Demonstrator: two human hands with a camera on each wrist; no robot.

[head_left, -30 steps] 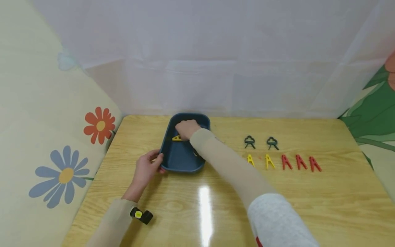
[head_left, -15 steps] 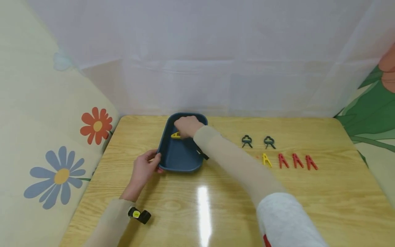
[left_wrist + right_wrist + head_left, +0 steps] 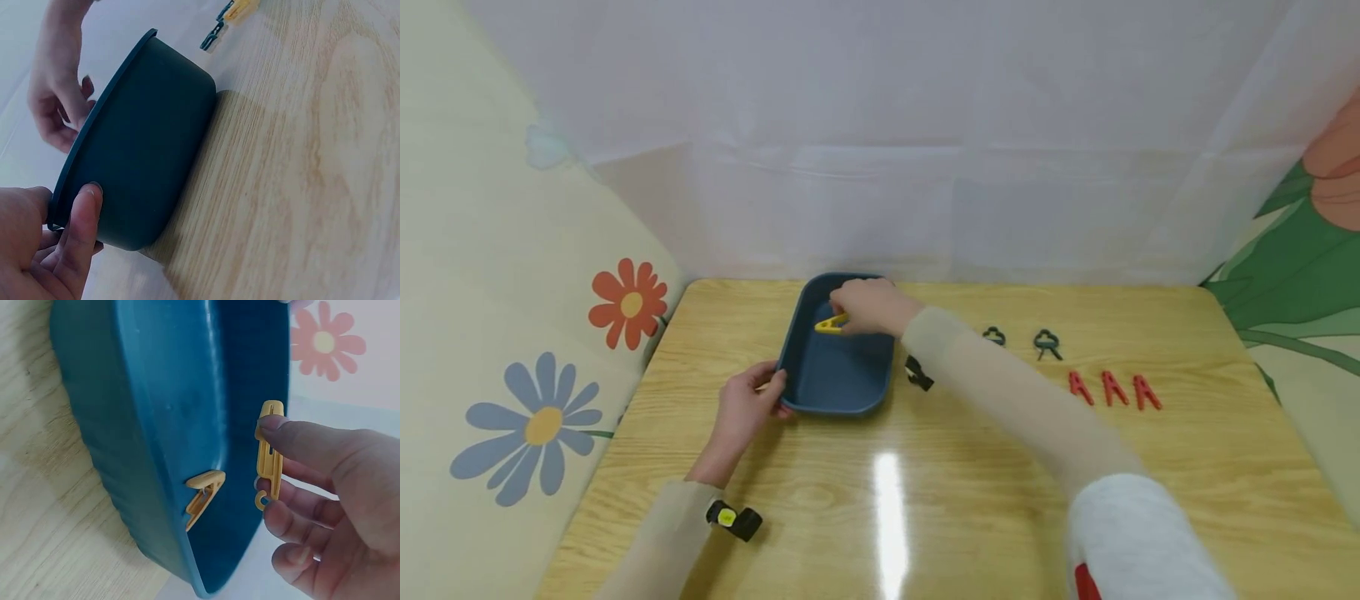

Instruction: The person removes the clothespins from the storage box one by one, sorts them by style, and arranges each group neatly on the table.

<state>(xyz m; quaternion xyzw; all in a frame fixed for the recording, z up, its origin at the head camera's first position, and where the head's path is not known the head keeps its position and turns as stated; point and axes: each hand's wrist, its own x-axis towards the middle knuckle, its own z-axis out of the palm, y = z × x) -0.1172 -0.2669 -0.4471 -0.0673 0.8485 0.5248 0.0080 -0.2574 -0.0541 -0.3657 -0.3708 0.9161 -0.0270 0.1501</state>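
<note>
A dark blue bin stands at the table's back left. My left hand grips its left front rim; in the left wrist view the thumb presses the outer wall. Over the bin's back part is my right hand. Seen from the right wrist, it pinches a yellow clothespin with a small hook at one end, between thumb and fingers. A second yellow clothespin lies inside the bin, apart from the fingers. My right hand and sleeve hide the bin's back right corner in the head view.
Three red clothespins lie in a row on the wooden table, right of the bin. Behind them are two dark clips, one partly hidden by the right sleeve. A white sheet hangs behind the table.
My right hand has shifted slightly right over the bin, still pinching a clothespin. The right forearm now covers the yellow clothespins on the table. My left hand stays on the rim; the head view has turned slightly.
</note>
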